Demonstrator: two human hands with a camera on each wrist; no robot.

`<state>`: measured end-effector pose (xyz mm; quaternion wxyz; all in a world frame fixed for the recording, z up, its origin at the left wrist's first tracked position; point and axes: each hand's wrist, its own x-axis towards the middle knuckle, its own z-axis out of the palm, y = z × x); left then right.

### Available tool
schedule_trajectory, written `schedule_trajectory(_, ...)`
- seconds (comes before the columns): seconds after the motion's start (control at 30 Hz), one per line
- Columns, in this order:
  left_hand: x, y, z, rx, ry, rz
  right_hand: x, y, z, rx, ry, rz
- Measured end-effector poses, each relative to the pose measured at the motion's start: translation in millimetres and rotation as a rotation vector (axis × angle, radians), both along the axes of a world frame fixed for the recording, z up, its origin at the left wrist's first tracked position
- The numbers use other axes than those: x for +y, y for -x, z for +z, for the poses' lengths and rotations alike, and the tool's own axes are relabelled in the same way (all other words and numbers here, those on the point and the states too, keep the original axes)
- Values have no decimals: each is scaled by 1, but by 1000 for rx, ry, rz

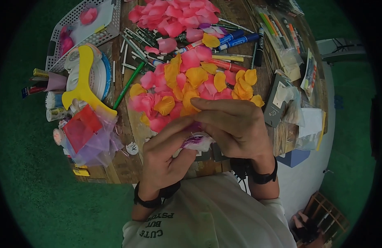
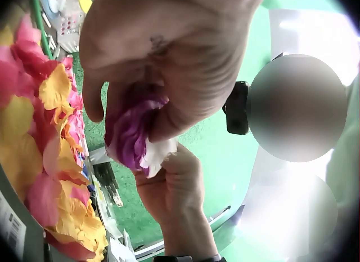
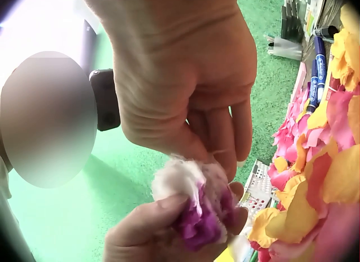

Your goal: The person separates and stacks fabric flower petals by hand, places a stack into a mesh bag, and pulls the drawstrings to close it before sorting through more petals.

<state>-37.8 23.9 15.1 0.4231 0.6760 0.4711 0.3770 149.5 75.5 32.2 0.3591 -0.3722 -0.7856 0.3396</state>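
Note:
A bunch of purple-and-white fabric petals [image 1: 199,141] is held up between both hands, in front of the shirt. My left hand [image 1: 164,155] grips the bunch, its thumb pressed along the white part. From the other side my right hand [image 1: 238,128] meets it, thumb and fingertips pinching the white edge. In the right wrist view the petals [image 3: 198,208] show white on top and deep purple below, layered and crumpled. Just beyond the hands lies a heap of pink petals [image 1: 199,56] and orange-yellow petals [image 1: 197,76], spread over the wooden table [image 1: 129,167].
A bigger pile of pink petals [image 1: 174,16] lies at the back, with several markers [image 1: 240,40] around it. At left stand a grey basket [image 1: 110,31], a yellow three-armed piece [image 1: 85,82] and mesh bags [image 1: 85,132]. Bagged pens [image 1: 277,31] and a dark box [image 1: 275,101] lie at right.

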Motion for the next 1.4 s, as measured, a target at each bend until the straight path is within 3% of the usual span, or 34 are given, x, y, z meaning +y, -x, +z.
schedule_trajectory(0.13,-1,-4,5,-141,128,45,-2,5,-2,49,26,-146)
schedule_trajectory(0.2,-6,-5,-2,-481,306,136,-3,6,-4,107,5,-207)
schedule_trajectory(0.23,-6,-9,-1,-480,301,131,-4,7,-7,150,70,-234)
schedule_trajectory(0.3,-7,-19,1,-793,371,303,-7,8,-10,197,131,-260)
schedule_trajectory(0.37,-14,-10,-1,-831,437,329,-11,11,-10,539,527,-218)
schedule_trajectory(0.4,-16,-7,-2,-870,505,356,-11,11,-12,540,525,-217)
schedule_trajectory(0.47,-16,-11,-6,-896,470,371,-10,9,-16,492,479,-96)
schedule_trajectory(0.63,-15,-14,0,-941,539,317,-15,20,-16,567,606,-138)
schedule_trajectory(0.7,-8,-33,9,-907,433,503,-18,25,-16,567,644,-158)
schedule_trajectory(0.73,-9,-32,10,-907,432,505,-20,28,-17,697,719,-221)
schedule_trajectory(0.77,-10,-30,11,-932,475,471,-21,30,-18,828,792,-286)
schedule_trajectory(0.87,-13,-22,5,-968,542,408,-21,30,-17,881,856,-314)
schedule_trajectory(1.1,-7,-31,10,-1189,530,358,-21,36,-15,1040,943,-255)
schedule_trajectory(1.2,-7,-30,9,-1187,553,368,-22,38,-14,1138,945,-277)
schedule_trajectory(1.27,-5,-27,9,-1173,587,388,-18,34,-13,1248,830,-412)
schedule_trajectory(1.33,-3,-23,8,-1161,614,411,-12,19,-9,1130,559,-441)
schedule_trajectory(1.4,-1,-19,5,-1024,677,415,-11,-3,4,1116,552,-390)
